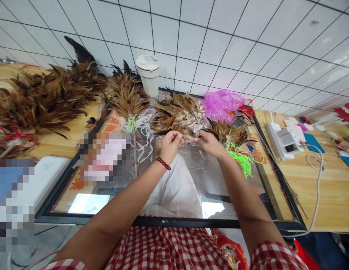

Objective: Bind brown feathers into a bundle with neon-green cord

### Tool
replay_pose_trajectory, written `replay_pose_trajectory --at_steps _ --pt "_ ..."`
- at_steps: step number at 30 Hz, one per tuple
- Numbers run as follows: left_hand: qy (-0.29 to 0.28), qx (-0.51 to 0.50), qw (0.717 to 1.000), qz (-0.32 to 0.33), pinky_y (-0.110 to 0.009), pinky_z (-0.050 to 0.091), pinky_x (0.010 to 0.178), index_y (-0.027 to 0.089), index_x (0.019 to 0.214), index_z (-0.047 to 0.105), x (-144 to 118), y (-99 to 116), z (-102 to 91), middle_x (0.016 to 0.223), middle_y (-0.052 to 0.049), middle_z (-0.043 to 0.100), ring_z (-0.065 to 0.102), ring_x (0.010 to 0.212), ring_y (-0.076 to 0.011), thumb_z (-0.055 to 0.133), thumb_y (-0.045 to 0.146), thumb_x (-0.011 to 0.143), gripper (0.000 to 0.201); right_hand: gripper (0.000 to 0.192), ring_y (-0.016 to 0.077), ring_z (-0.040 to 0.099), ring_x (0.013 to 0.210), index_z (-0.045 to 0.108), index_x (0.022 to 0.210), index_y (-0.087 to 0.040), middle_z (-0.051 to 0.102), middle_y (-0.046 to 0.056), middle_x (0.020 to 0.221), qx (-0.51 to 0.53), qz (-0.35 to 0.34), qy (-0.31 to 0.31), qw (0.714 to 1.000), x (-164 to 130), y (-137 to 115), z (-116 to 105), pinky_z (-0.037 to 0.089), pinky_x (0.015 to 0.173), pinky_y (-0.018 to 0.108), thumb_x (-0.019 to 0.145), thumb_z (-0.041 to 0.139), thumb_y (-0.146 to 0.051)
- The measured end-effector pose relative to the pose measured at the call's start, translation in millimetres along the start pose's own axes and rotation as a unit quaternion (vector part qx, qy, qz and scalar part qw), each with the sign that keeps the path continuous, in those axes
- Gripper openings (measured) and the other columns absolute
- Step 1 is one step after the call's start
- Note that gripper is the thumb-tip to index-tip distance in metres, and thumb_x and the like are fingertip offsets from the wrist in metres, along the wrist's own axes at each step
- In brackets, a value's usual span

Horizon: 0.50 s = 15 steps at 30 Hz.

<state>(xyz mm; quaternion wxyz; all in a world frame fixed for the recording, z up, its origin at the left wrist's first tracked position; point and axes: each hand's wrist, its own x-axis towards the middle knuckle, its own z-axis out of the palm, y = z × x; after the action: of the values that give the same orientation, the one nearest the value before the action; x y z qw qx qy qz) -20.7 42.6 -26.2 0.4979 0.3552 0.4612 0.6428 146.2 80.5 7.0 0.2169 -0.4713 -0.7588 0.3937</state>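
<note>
Where the wooden worktop (332, 195) meets the white tiled wall, the stock lies sorted in heaps, left to right. Far left: a large heap of brown feathers (42, 97), tips fanned outward, with red cord (14, 138) at its near edge. Next, a tied feather bundle (125, 95) with a green tie (131, 122) at its neck and white ribbon (145, 131) trailing below; bound that way, probably, so it keeps together. A white lidded cup (148, 75) stands upright against the wall behind.

Centre: a black-framed glass panel (152, 221) lies flat as the working surface. The left hand (170, 144), red bead bracelet (163, 163) at the wrist, is curled shut, fingers (176, 137) pinched on one end of a small feather piece (188, 137). The right hand (208, 143) pinches the other end. The piece sits just above the glass, at the near edge of a loose feather pile (177, 112). Its long axis runs roughly left-right between the two hands; which end is quill I cannot tell. Holding both ends likely keeps it taut for handling.

Right: pink plastic film (222, 103), neon green cord (242, 159) just beside the right wrist, then a white power strip (278, 140) with its cable (318, 187) looping off the edge.
</note>
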Motion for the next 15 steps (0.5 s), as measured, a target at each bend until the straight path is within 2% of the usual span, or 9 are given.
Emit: replay_pose_trajectory --at_steps 1,3,5,7,9,15 --pt "0.011 -0.003 1.000 0.007 -0.019 0.034 0.046 0.016 0.073 0.059 0.8 -1.2 -0.4 0.062 0.001 0.061 0.044 0.046 -0.0054 0.069 0.033 0.073 0.019 0.013 0.0147 0.058 0.070 0.054 0.077 -0.017 0.061 0.002 0.073 0.112 0.030 0.011 0.993 1.0 0.3 1.7 0.045 0.067 0.027 0.080 0.057 -0.030" --pt "0.026 0.004 0.999 0.018 -0.019 0.036 0.048 0.016 0.075 0.062 1.7 -2.7 -1.0 0.065 0.001 0.062 0.047 0.049 -0.0059 0.069 0.032 0.074 0.018 0.025 0.0124 0.059 0.065 0.054 0.074 -0.018 0.061 0.000 0.070 0.296 0.080 0.016 0.952 1.7 -2.4 5.3 0.046 0.063 0.025 0.072 0.067 -0.039" --pt "0.010 0.029 0.999 0.022 -0.020 0.037 0.049 0.016 0.077 0.066 1.1 -2.7 -1.1 0.068 0.000 0.063 0.048 0.051 -0.0064 0.070 0.032 0.073 0.016 0.034 0.0103 0.059 0.061 0.056 0.071 -0.017 0.063 0.000 0.068 0.394 0.107 0.006 0.913 0.8 -8.1 8.8 0.046 0.059 0.023 0.062 0.078 -0.041" --pt "-0.029 0.056 0.998 0.028 -0.020 0.037 0.049 0.017 0.076 0.070 -0.4 -2.1 -0.8 0.070 0.000 0.062 0.048 0.052 -0.0068 0.072 0.031 0.071 0.016 0.037 0.0087 0.059 0.057 0.058 0.068 -0.016 0.063 -0.001 0.065 0.429 0.123 -0.010 0.895 -0.5 -14.0 11.4 0.045 0.055 0.020 0.055 0.084 -0.040" --pt "-0.064 0.066 0.995 0.032 -0.021 0.035 0.048 0.017 0.071 0.071 -1.7 -2.0 -0.6 0.067 0.000 0.059 0.046 0.052 -0.0069 0.073 0.032 0.069 0.015 0.037 0.0078 0.059 0.055 0.060 0.066 -0.015 0.064 -0.001 0.061 0.437 0.133 -0.020 0.889 -1.4 -17.9 12.8 0.045 0.051 0.019 0.053 0.086 -0.039" --pt "-0.093 0.034 0.995 0.002 -0.020 0.030 0.045 0.015 0.052 0.060 -2.1 -5.8 -2.2 0.053 0.003 0.045 0.039 0.048 -0.0057 0.075 0.041 0.068 0.034 0.034 0.0077 0.059 0.052 0.065 0.065 -0.013 0.064 0.000 0.058 0.421 0.156 -0.047 0.892 -2.7 -16.4 11.8 0.043 0.046 0.016 0.051 0.087 -0.035"
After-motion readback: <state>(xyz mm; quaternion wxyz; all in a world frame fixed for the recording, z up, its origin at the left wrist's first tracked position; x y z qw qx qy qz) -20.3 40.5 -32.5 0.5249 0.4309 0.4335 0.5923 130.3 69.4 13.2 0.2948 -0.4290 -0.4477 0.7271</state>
